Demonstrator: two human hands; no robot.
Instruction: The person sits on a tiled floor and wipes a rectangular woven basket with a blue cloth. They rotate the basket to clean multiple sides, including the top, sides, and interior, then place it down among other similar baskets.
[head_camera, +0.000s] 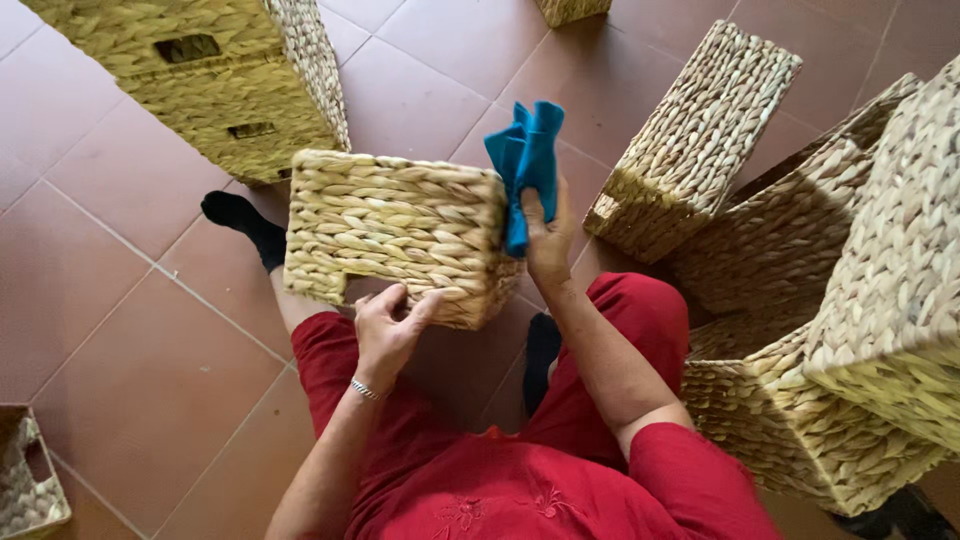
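Left hand (388, 322) gripping woven basket (395, 232) at lower edge beside handle notch, steadying it over lap above tiled floor (120, 320). Right hand (548, 238) pinching blue cloth (525, 165), pressing it against basket's right side. Judgement: wiping going best following weave direction (fibres snagging cloth otherwise), left thumb bracing firmly. More baskets (700, 140) crowding right side.
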